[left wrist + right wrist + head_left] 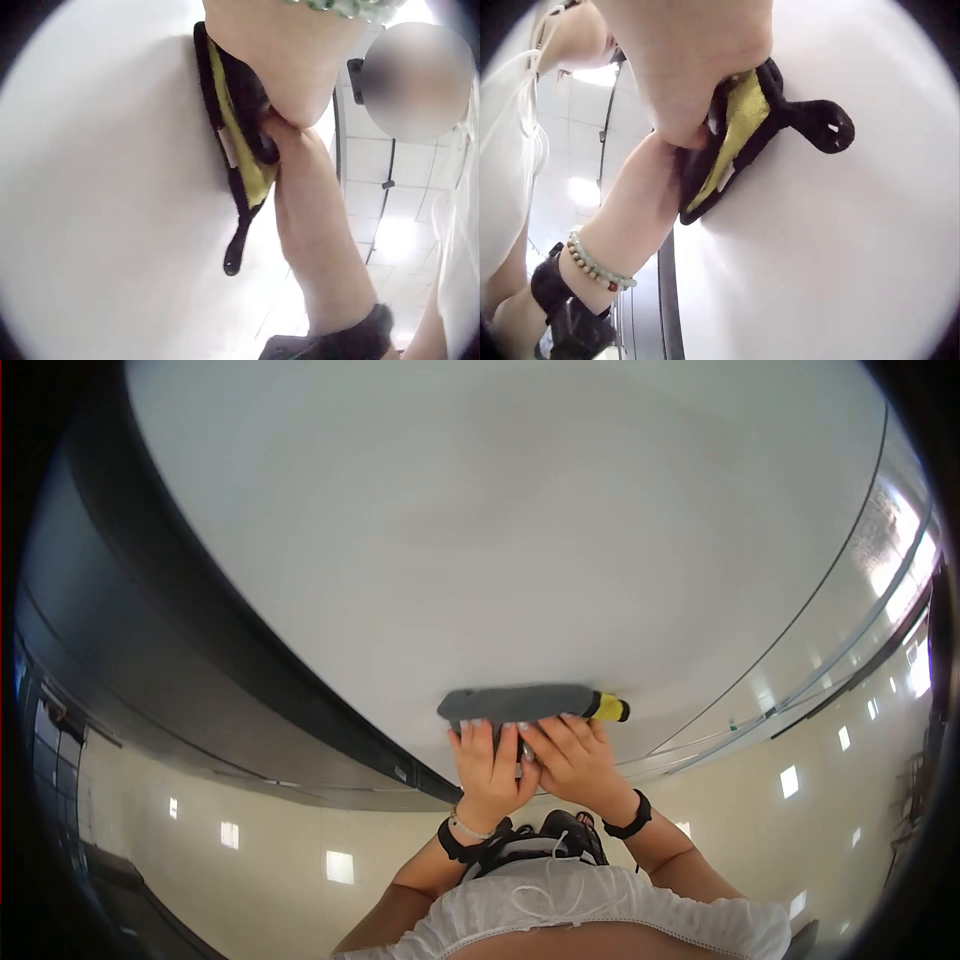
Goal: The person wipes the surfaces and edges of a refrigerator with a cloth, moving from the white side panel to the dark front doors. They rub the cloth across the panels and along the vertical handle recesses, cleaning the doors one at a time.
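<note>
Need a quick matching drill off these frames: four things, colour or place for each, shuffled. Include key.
Things
1. Pad
2. Beaded bracelet
3. Loop tab
4. Floor

Descriptions
A. Beige, dotted with bright patches of light
B. Black, sticking out from one end of another listed thing
C. Grey along most of its length, yellow near one end, in the head view
D. Worn on the left wrist

Pairs: 1-C, 2-D, 3-B, 4-A
</note>
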The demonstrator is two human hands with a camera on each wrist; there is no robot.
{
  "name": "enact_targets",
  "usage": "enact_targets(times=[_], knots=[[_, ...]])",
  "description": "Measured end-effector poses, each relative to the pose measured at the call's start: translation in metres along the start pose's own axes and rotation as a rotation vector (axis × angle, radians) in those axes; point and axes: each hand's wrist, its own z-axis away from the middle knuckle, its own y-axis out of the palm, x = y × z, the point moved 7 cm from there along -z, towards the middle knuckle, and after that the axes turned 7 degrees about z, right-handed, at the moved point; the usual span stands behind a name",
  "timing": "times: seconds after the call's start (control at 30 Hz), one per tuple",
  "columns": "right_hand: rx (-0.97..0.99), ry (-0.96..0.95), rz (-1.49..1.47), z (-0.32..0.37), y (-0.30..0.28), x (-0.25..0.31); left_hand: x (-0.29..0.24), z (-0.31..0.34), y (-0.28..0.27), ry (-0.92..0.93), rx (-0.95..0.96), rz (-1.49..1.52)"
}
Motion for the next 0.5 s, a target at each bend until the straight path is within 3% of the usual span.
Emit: enact_targets(times=[0.13,0.4,0.5], knots=[[0.049,-0.011,-0.008,0.04,0.028,0.002,0.008,0.035,0.019,0.068,0.036,-0.201],[0.1,-0.099,-0.172,0.072,0.047,0.002,0.029,0.104,0.044,-0.015,0.295,-0.135],[0.151,-0.166,-0.168,0.065,0.039,-0.008,0.022,0.094,0.045,-0.155,0.185,-0.116]])
